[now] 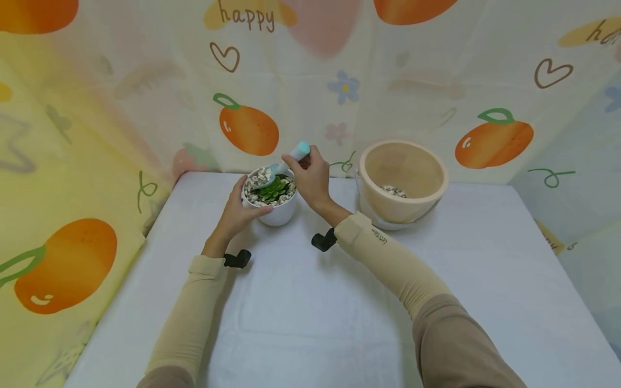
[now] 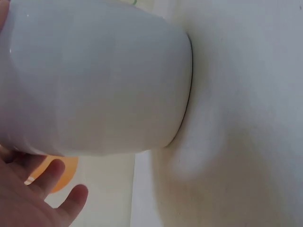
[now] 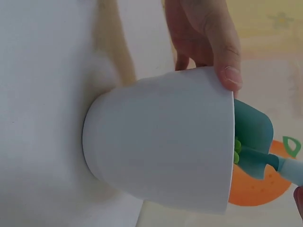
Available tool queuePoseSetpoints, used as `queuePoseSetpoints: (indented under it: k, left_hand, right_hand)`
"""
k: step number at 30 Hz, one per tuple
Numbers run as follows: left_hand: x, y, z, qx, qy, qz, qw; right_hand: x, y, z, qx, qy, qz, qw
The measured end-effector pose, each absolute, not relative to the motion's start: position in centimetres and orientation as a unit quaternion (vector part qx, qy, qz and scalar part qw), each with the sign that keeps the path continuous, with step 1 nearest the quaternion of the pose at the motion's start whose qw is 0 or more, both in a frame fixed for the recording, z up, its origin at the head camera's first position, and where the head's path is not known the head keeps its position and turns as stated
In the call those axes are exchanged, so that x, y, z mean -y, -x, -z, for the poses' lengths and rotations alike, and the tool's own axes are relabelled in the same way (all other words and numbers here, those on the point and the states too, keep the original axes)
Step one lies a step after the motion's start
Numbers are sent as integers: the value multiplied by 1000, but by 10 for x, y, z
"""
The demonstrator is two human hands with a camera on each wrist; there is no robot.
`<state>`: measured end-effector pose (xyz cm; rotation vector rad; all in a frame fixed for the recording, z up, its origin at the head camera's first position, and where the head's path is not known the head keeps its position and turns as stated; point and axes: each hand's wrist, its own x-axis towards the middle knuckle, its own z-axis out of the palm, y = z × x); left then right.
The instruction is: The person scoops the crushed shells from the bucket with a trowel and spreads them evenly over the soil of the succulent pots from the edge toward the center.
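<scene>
A white plant pot (image 1: 280, 216) stands near the back edge of the table, holding a green succulent (image 1: 276, 189) among pale pebbles (image 1: 252, 186). My left hand (image 1: 235, 214) grips it from the left, thumb along the near rim and fingers round the far side. My right hand (image 1: 314, 179) holds a small trowel (image 3: 255, 130) by its light blue handle. Its teal blade is tilted over the pot's rim, close above the leaves. In the left wrist view, some fingers (image 2: 49, 177) spread beside the pot wall.
A larger beige pot (image 1: 407, 207) with some pebbles (image 1: 394, 191) at its bottom stands to the right. White cloth covers the table (image 1: 301, 312). A printed curtain (image 1: 310, 81) hangs right behind the back edge.
</scene>
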<state>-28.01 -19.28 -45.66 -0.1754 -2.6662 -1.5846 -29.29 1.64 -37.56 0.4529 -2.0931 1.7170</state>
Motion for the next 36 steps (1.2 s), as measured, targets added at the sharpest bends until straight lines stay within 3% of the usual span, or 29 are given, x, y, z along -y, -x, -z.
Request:
queuePoseSetpoints:
  k: [11,23,36]
  left_hand:
    - [180,269,455,863,42,498,73]
    - [196,277,447,845,73,530,-21]
    - [184,271,459,844,41,532,50]
  right_hand:
    - [-10,295,371,767,-203,-569,218]
    - [-10,295,371,767,-196,-572,214]
    - [-7,291,368,771,-204,-554,240]
